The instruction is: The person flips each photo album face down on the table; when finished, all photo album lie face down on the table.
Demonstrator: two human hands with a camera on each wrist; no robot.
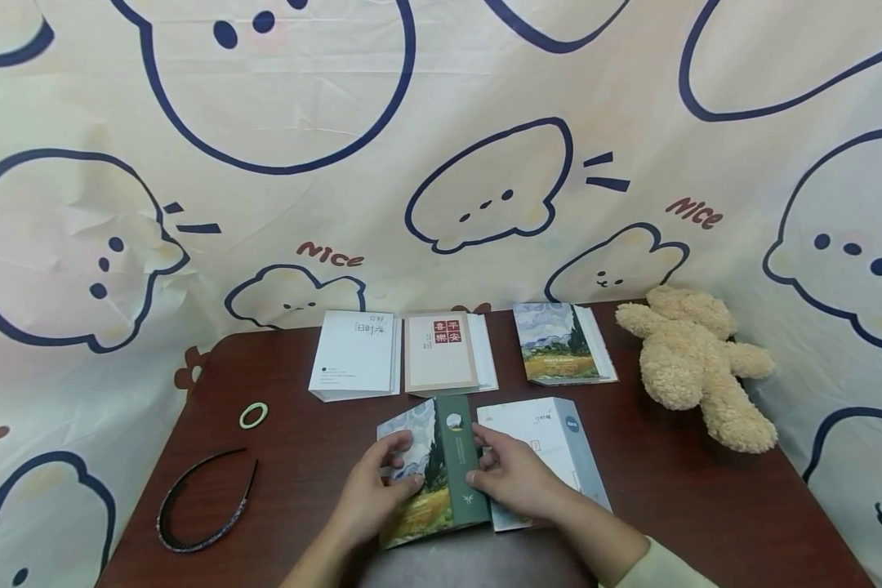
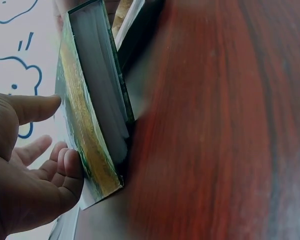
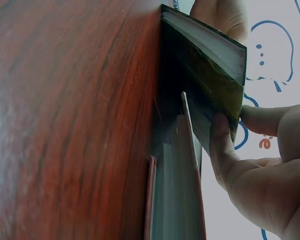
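A thick book (image 1: 436,482) with a painted landscape cover and green spine is tilted, its spine side raised off the dark table. My right hand (image 1: 518,474) pinches the spine side, thumb on the spine and fingers underneath, as the right wrist view shows. My left hand (image 1: 375,482) touches the painted cover with thumb and fingertips, curled round nothing. In the left wrist view the white page block (image 2: 97,75) shows between the covers. Partly behind my right hand lies a white book with a blue-grey spine (image 1: 588,445).
Along the table's back stand a white book (image 1: 349,355), a beige book with red squares (image 1: 441,351) and another landscape book (image 1: 554,343). A teddy bear (image 1: 694,359) lies at right. At left are a pale green ring (image 1: 253,416) and a dark headband (image 1: 167,514).
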